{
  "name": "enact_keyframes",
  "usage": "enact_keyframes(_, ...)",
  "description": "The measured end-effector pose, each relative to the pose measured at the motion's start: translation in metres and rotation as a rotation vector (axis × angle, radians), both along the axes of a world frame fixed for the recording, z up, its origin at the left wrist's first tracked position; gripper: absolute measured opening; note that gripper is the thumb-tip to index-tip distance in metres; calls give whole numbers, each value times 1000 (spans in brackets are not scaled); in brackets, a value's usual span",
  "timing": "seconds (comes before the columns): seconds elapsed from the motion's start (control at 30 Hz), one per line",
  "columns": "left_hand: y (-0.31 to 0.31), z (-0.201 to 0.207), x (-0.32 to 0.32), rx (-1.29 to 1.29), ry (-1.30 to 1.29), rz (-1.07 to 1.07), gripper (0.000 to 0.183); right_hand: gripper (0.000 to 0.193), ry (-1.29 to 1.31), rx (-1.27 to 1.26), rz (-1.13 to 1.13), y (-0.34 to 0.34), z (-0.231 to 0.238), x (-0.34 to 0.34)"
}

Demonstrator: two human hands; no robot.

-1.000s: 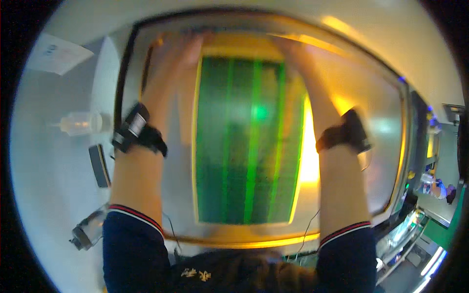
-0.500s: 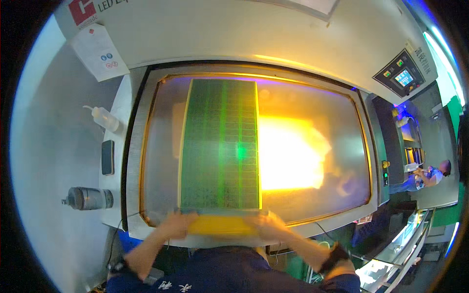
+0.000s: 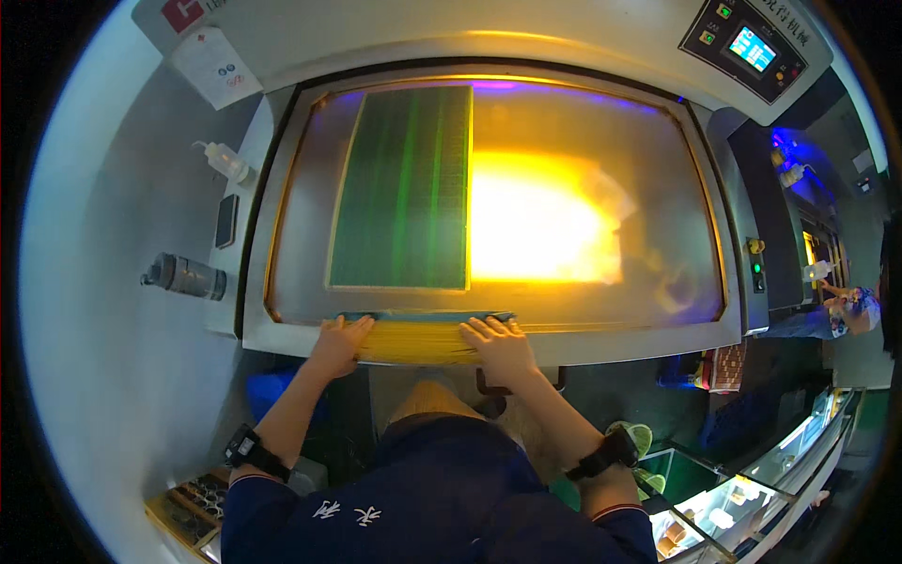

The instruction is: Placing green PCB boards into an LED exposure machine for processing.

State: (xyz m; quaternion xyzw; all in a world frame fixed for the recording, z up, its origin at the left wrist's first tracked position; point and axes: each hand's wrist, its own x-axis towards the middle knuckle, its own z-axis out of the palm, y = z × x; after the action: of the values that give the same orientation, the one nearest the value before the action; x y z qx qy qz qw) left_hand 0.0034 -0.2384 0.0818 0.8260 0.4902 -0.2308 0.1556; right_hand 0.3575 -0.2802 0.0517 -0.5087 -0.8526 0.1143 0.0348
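At the front edge of the table, a yellow layered slab [image 3: 418, 341] with fine lines along it and a blue-green far edge lies between my hands. My left hand [image 3: 340, 346] holds its left end, and my right hand [image 3: 501, 353] holds its right end with the fingers over the top. What the thumbs do is mostly hidden. Just beyond, a dark green rectangular panel [image 3: 399, 202] with brighter green streaks lies flat on the framed table surface [image 3: 301, 296]. A narrow gap separates the panel from the slab.
Bright yellow light [image 3: 540, 221] glows right of the panel. Along the left ledge are a squeeze bottle [image 3: 225, 162], a phone [image 3: 226, 221] and a grey drinking bottle [image 3: 188, 276]. A control panel [image 3: 744, 47] sits on the machine's hood. At far right, another person [image 3: 850, 310] works.
My view has tilted, so the table sits higher in the picture. My hands, blurred before, now look still at the slab's ends. The gap between slab and green panel looks wider.
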Motion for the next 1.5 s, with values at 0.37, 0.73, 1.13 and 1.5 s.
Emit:
enact_keyframes(0.37,248,-17,58,15,-121,169,76,67,98,-18,-53,244,-15,47)
enact_keyframes(0.73,565,-74,110,331,-139,87,77,71,-88,184,-66,565,-63,94)
enact_keyframes(1.13,623,-90,112,586,-164,-5,78,72,-139,236,-108,629,-92,113)
enact_keyframes(1.5,345,-39,52,204,-260,112,65,52,-84,-20,-25,354,-38,46)
